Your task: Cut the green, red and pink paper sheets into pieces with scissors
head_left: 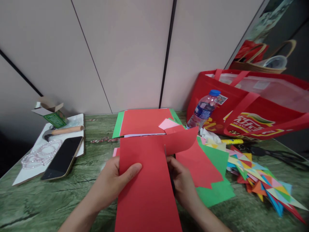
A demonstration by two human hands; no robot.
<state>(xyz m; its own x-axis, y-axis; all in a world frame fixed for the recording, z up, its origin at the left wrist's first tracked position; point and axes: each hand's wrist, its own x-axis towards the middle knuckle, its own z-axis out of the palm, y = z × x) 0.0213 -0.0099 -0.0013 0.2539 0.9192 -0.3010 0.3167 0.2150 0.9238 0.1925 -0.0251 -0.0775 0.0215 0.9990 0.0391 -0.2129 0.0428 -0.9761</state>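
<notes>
A large red sheet of paper (145, 180) is held up in front of me. My left hand (113, 182) grips its left edge, thumb on top and fingers behind. My right hand (180, 177) is closed at the right edge, around scissors (165, 149) mostly hidden under the paper; only a thin bit of blade shows at a slit. Right of that slit, a partly cut strip (182, 141) curls up and away. Behind the sheet lies a stack of coloured paper (146, 120) with red on top. Red offcuts (198, 164) rest on green paper (214, 190) beside my right hand.
At left, a hammer (67, 130), beads (41, 154) and a phone (63, 158) lie on a white board (24, 175), near a small green box (55, 118). At right are a water bottle (202, 111), a red bag (241, 103), folded paper pieces (263, 177) and black-handled scissors (277, 154).
</notes>
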